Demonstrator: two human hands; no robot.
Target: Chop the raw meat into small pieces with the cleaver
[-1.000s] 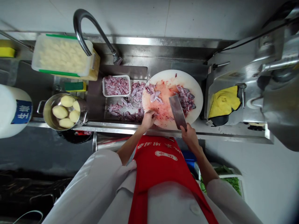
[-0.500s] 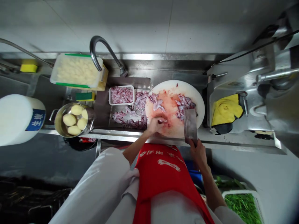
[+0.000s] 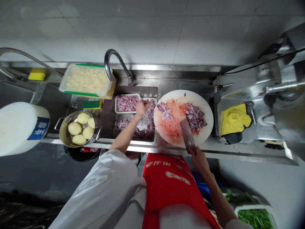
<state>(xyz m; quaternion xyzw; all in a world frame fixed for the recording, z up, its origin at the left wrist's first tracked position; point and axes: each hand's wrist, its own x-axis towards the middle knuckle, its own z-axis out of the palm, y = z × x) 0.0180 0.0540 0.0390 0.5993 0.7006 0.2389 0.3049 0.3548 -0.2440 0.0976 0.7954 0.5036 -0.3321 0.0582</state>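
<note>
My right hand [image 3: 199, 159] is wrapped round the handle of a cleaver [image 3: 187, 133], its blade lying over the near part of the round white chopping board [image 3: 164, 135]. Raw carcasses that look like skinned frogs are heaped on the board's right side [image 3: 194, 117]; a smaller group of pale-legged ones [image 3: 165, 110] lies at its left. Over the sink [image 3: 111, 119], my left hand [image 3: 142, 108] is at the right rim of a white basket [image 3: 126, 103] of chopped meat. Its fingers are blurred, so whether they hold anything is unclear. More raw carcasses [image 3: 145, 128] lie in the sink below.
A tap [image 3: 119, 62] arches over the sink's back. To the left stand a pot of peeled potatoes [image 3: 79, 128], a green-edged tub [image 3: 85, 81], a sponge [image 3: 91, 104] and a big white cylinder [image 3: 21, 127]. A yellow cloth [image 3: 234, 119] lies at the right.
My left hand has left the board and moved left and away from me to the basket's rim. The cleaver has shifted left and now tilts, still in my right hand.
</note>
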